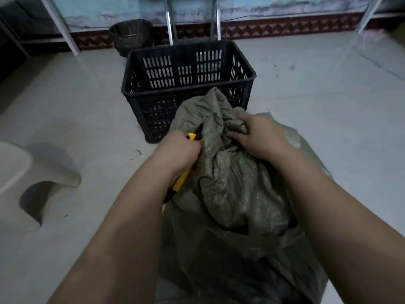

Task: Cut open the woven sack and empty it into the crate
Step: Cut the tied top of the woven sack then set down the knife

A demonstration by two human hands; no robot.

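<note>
A grey-green woven sack (236, 194) stands on the floor right in front of me, its neck bunched and twisted at the top. My left hand (177, 152) is shut on a yellow utility knife (183, 179), whose front end presses against the left side of the neck. My right hand (258, 134) grips the bunched fabric of the neck from the right. Just beyond the sack stands a black slotted plastic crate (153, 71), and its inside looks empty. The sack's contents are hidden.
A dark bin lined with a bag (131, 37) stands behind the crate by the wall. Metal frame legs (169, 25) rise at the back. A pale plastic stool (26, 172) sits on the floor at the left. Light tiled floor (317, 95) surrounds the crate.
</note>
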